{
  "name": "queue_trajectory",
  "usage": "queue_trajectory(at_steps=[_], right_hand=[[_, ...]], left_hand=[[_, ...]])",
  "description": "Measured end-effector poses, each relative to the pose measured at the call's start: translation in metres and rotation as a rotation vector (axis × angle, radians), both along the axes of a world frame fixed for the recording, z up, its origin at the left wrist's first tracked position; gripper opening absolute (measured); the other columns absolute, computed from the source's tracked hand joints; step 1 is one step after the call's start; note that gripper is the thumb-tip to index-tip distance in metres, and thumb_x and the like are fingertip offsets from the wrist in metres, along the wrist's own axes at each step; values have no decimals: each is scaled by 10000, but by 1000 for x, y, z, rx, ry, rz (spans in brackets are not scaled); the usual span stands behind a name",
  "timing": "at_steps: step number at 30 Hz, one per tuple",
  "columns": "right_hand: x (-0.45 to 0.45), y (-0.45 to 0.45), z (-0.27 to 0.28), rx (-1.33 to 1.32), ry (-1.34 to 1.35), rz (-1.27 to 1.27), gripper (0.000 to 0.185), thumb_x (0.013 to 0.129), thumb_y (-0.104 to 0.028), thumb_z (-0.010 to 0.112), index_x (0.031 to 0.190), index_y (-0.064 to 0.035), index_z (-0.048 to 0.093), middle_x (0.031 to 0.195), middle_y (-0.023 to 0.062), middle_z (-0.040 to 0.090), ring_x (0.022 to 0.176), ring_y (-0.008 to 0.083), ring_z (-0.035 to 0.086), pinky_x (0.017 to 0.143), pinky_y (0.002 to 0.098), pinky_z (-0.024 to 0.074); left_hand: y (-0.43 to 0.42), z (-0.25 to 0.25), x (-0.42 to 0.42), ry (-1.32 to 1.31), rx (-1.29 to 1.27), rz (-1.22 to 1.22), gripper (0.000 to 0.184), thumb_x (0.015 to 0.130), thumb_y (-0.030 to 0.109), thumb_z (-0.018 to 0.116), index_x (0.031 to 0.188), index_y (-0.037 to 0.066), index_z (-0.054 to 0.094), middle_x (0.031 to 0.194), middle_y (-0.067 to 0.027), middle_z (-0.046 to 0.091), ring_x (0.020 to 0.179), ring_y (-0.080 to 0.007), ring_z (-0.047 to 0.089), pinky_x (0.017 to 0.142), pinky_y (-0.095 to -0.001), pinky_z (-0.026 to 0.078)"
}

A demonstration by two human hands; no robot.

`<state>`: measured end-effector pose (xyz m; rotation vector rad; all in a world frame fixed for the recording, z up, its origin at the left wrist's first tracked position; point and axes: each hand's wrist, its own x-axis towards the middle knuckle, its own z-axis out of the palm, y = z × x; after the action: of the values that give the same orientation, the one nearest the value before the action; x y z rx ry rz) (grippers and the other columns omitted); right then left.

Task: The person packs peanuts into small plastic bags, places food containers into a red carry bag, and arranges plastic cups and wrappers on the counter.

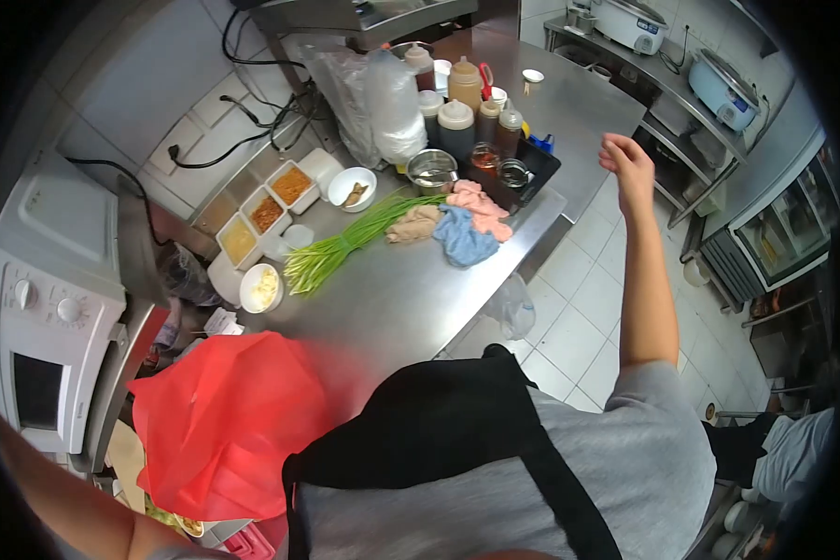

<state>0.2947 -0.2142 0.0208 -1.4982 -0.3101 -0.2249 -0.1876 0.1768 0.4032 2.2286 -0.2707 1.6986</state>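
Observation:
My right hand (628, 168) is raised in the air over the tiled floor, away from the counter. Its fingers are bent and drawn together, and nothing shows in them. Only the forearm of my left arm (51, 495) appears at the lower left edge; my left hand is out of sight. A red plastic bag (219, 425) spreads in front of that arm, beside the counter's near end. On the steel counter (401, 303) lies a bundle of green stalks (345, 245), with a blue cloth (464, 237) and a pink cloth (479, 203) beside it.
Several sauce bottles (455, 126) crowd a black tray at the counter's back. Square tubs of seasoning (266, 213) and a white bowl (261, 288) line the wall side. A microwave (51, 289) stands left, a glass-door fridge (784, 215) right. Another person's sleeve (793, 457) shows lower right.

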Motion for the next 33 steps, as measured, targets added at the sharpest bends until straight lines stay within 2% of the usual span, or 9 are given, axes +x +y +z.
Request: queue_trajectory(at_steps=[5, 7, 8, 12, 13, 15, 17, 21, 33], right_hand=[[128, 22, -46, -540, 217, 198, 308, 850, -283, 624, 1042, -43, 647, 970, 46, 626, 846, 160, 583, 694, 306, 503], [170, 42, -69, -692, 290, 221, 360, 839, -361, 630, 1050, -70, 649, 1015, 60, 613, 862, 199, 575, 706, 356, 507], [187, 52, -80, -739, 325, 224, 374, 836, -386, 629, 1051, -81, 650, 1040, 67, 605, 864, 216, 572, 710, 375, 507], [237, 72, -111, -955, 457, 366, 306, 835, -422, 626, 975, -158, 689, 981, 102, 584, 766, 217, 556, 614, 377, 513], [250, 77, -117, -992, 510, 422, 310, 833, -434, 625, 954, -156, 689, 975, 97, 576, 754, 213, 550, 622, 373, 515], [270, 81, -128, -1074, 623, 534, 325, 831, -458, 623, 913, -151, 690, 963, 87, 561, 730, 207, 539, 639, 364, 519], [278, 82, -125, -1058, 695, 653, 326, 829, -465, 626, 876, -149, 686, 978, 82, 548, 708, 192, 527, 648, 338, 518], [273, 64, -105, -804, 736, 808, 240, 858, -304, 637, 944, -80, 633, 1005, 73, 558, 783, 232, 572, 697, 343, 536], [266, 9, -142, -305, 663, 957, 227, 840, -133, 660, 994, 25, 608, 909, 76, 648, 860, 204, 632, 817, 311, 522]], left_hand=[[-44, -18, -41, 585, 98, -23, 301, 824, 59, 667, 1104, 53, 556, 1085, -127, 597, 974, -218, 558, 906, -357, 426], [-51, -45, -76, 764, 92, 260, 254, 861, 92, 590, 1102, 25, 543, 1076, -142, 583, 979, -240, 550, 920, -364, 411], [-51, -88, -96, 710, 50, 561, 235, 887, 111, 517, 1088, -10, 533, 1051, -149, 571, 970, -249, 542, 921, -373, 401], [-141, -193, -1, 542, 43, 469, 74, 839, 47, 550, 887, 0, 517, 794, -137, 550, 769, -246, 511, 764, -393, 420], [-150, -215, 2, 598, -175, 290, 123, 838, -18, 543, 959, -26, 525, 928, -125, 555, 906, -236, 527, 883, -412, 410], [-171, -286, 29, 297, -527, 441, 122, 820, -4, 594, 932, -8, 545, 830, -106, 571, 788, -221, 535, 753, -356, 443], [-185, -339, 49, 320, -824, 507, 153, 848, -4, 585, 1000, -22, 574, 909, -35, 588, 819, -102, 537, 768, -261, 438], [-220, -405, 108, 255, -1095, 403, 210, 868, 15, 583, 1071, -36, 567, 962, -40, 600, 892, -107, 545, 813, -262, 434], [-236, -428, 179, 443, -1235, 211, 176, 857, 51, 613, 1015, -25, 592, 927, -31, 612, 844, -94, 544, 778, -245, 430]])
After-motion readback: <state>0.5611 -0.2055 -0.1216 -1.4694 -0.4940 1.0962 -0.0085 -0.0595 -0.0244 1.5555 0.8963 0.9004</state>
